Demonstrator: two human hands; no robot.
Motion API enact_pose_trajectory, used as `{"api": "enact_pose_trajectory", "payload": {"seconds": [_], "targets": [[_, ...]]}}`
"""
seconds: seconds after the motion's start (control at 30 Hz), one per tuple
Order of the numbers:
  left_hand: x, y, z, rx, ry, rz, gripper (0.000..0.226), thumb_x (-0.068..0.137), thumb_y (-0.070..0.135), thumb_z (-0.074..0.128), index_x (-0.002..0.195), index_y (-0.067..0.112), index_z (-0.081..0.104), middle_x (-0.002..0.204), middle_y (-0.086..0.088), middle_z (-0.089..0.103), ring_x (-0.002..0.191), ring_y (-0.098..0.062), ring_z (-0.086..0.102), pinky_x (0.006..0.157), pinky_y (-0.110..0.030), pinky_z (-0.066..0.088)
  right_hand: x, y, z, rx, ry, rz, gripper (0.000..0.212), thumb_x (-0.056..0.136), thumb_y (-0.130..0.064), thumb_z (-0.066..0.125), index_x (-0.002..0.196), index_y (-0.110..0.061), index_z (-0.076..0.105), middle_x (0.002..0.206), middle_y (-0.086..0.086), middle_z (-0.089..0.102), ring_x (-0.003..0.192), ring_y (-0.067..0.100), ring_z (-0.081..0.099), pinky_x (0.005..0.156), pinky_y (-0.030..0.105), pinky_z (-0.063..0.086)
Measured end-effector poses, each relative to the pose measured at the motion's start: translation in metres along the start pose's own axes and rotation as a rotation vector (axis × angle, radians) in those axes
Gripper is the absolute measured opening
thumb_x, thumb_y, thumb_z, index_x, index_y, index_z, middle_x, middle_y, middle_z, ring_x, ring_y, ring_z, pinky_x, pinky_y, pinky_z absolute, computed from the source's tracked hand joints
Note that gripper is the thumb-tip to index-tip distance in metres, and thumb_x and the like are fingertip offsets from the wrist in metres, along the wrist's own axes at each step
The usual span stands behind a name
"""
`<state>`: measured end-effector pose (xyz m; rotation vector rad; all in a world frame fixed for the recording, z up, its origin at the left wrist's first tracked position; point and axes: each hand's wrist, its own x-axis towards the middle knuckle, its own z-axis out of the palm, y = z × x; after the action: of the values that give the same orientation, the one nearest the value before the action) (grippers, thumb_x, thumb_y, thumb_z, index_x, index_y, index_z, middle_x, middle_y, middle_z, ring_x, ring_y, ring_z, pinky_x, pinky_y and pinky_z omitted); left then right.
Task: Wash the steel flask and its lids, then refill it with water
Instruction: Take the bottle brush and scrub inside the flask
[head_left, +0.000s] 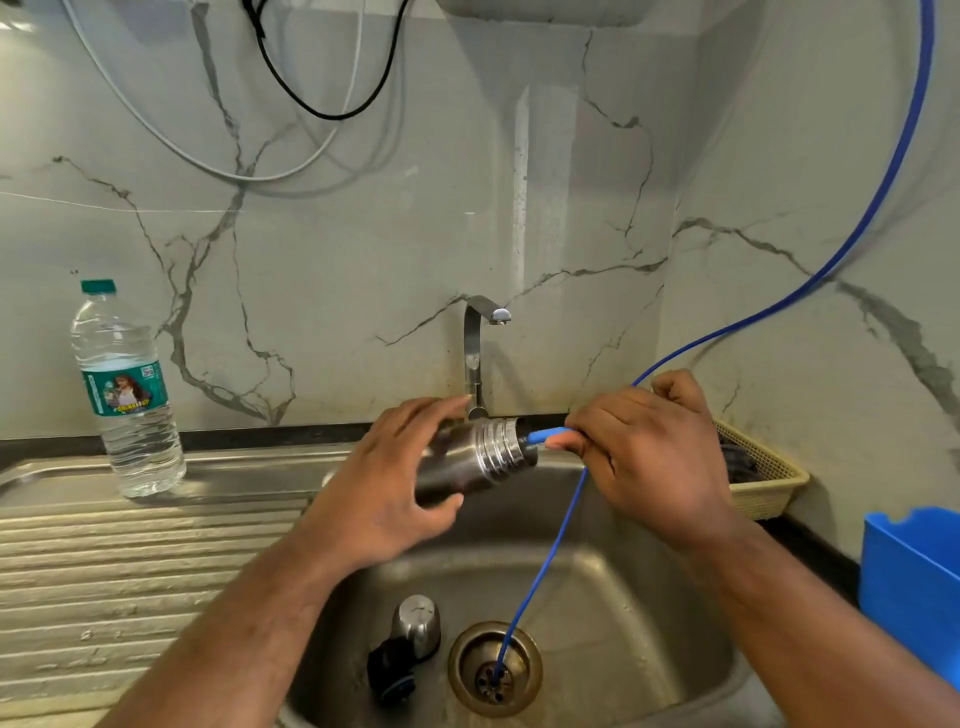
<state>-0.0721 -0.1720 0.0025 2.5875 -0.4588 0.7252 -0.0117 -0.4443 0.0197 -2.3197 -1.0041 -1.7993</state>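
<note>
Home kitchen: steel sink (649, 597), tap (475, 353), marble wall (363, 234)

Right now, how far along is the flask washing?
Done: lids off, steel lid and black stopper lying in the sink. In hand: left grip holds the open flask tilted, right grip pinches the blue tube at its mouth. Left: probably filling, then recapping.

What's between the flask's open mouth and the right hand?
Head view: the blue tube, its end pinched by the right hand and aimed at the steel flask.
</note>
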Motion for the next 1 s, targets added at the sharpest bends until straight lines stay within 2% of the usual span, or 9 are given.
{"api": "enact_pose_trajectory", "payload": {"seconds": [0.1, 0.17, 0.23, 0.33, 0.5, 0.6, 0.7, 0.83, 1.0], "targets": [[-0.002, -0.009, -0.002, -0.078, -0.059, -0.126, 0.119, 0.061, 0.06, 0.088, 0.155, 0.052, 0.014, 0.156, 0.016, 0.03, 0.138, -0.008, 0.035, 0.117, -0.044, 0.037, 0.0, 0.003, -0.005, -0.033, 0.07, -0.14, 0.034, 0.103, -0.048, 0.058, 0.085, -0.023, 0.072, 0.076, -0.008, 0.065, 0.068, 0.02, 0.06, 0.079, 0.039, 0.036], [-0.009, -0.004, 0.008, -0.053, -0.128, -0.162, 0.109, 0.063, 0.065, 0.086, 0.151, 0.05, 0.023, 0.148, 0.012, 0.046, 0.123, -0.004, 0.05, 0.107, -0.036, 0.049, 0.0, -0.007, -0.002, -0.017, 0.041, -0.122, 0.031, 0.101, -0.047, 0.06, 0.083, -0.025, 0.072, 0.074, -0.008, 0.064, 0.067, 0.019, 0.06, 0.079, 0.039, 0.037], [-0.01, 0.006, 0.02, 0.132, -0.02, -0.117, 0.093, 0.072, 0.063, 0.08, 0.148, 0.042, 0.031, 0.138, 0.013, 0.053, 0.114, -0.004, 0.054, 0.103, -0.029, 0.048, -0.001, -0.014, 0.003, 0.022, -0.037, 0.016, 0.034, 0.098, -0.05, 0.058, 0.076, -0.027, 0.07, 0.067, -0.009, 0.064, 0.06, 0.018, 0.059, 0.077, 0.036, 0.03], [0.0, 0.016, 0.03, 0.314, 0.211, 0.025, 0.091, 0.076, 0.064, 0.076, 0.149, 0.036, 0.03, 0.144, 0.01, 0.044, 0.131, -0.011, 0.043, 0.118, -0.034, 0.029, -0.003, -0.014, 0.006, 0.007, -0.143, 0.253, 0.05, 0.096, -0.063, 0.042, 0.068, -0.029, 0.067, 0.058, -0.011, 0.061, 0.05, 0.014, 0.052, 0.077, 0.031, 0.018], [0.002, 0.009, 0.01, -0.1, 0.187, -0.036, 0.08, 0.065, 0.058, 0.085, 0.132, 0.049, 0.042, 0.126, 0.026, 0.042, 0.113, 0.008, 0.043, 0.1, -0.024, 0.042, -0.003, -0.006, 0.006, -0.058, -0.066, 0.141, 0.038, 0.095, -0.053, 0.056, 0.07, -0.028, 0.068, 0.063, -0.01, 0.063, 0.057, 0.017, 0.055, 0.082, 0.038, 0.025], [-0.003, -0.002, 0.004, -0.033, 0.057, -0.143, 0.108, 0.063, 0.055, 0.09, 0.149, 0.043, 0.027, 0.151, 0.014, 0.034, 0.132, -0.003, 0.036, 0.115, -0.035, 0.032, -0.004, -0.009, 0.006, -0.045, -0.028, 0.04, 0.031, 0.095, -0.049, 0.061, 0.075, -0.027, 0.069, 0.069, -0.009, 0.064, 0.061, 0.018, 0.057, 0.082, 0.039, 0.028], [-0.008, 0.004, 0.013, 0.1, -0.056, -0.203, 0.098, 0.073, 0.053, 0.085, 0.151, 0.036, 0.028, 0.146, 0.006, 0.047, 0.117, -0.005, 0.045, 0.107, -0.027, 0.04, -0.005, -0.016, 0.007, -0.033, -0.035, 0.08, 0.032, 0.096, -0.049, 0.061, 0.074, -0.028, 0.069, 0.067, -0.01, 0.063, 0.061, 0.017, 0.058, 0.083, 0.04, 0.029], [-0.004, 0.021, 0.03, 0.229, 0.061, -0.1, 0.105, 0.074, 0.061, 0.08, 0.154, 0.035, 0.018, 0.15, 0.009, 0.033, 0.137, -0.012, 0.034, 0.12, -0.032, 0.026, -0.004, -0.015, 0.005, -0.094, -0.108, 0.245, 0.041, 0.095, -0.057, 0.053, 0.069, -0.028, 0.067, 0.062, -0.011, 0.061, 0.056, 0.016, 0.055, 0.081, 0.035, 0.02], [0.001, 0.013, 0.009, -0.047, 0.165, -0.134, 0.087, 0.064, 0.059, 0.087, 0.135, 0.045, 0.038, 0.131, 0.017, 0.041, 0.122, -0.005, 0.045, 0.104, -0.028, 0.042, -0.003, -0.001, 0.002, -0.106, -0.019, 0.141, 0.036, 0.097, -0.05, 0.058, 0.072, -0.026, 0.067, 0.065, -0.009, 0.06, 0.062, 0.018, 0.055, 0.083, 0.04, 0.023]]}}
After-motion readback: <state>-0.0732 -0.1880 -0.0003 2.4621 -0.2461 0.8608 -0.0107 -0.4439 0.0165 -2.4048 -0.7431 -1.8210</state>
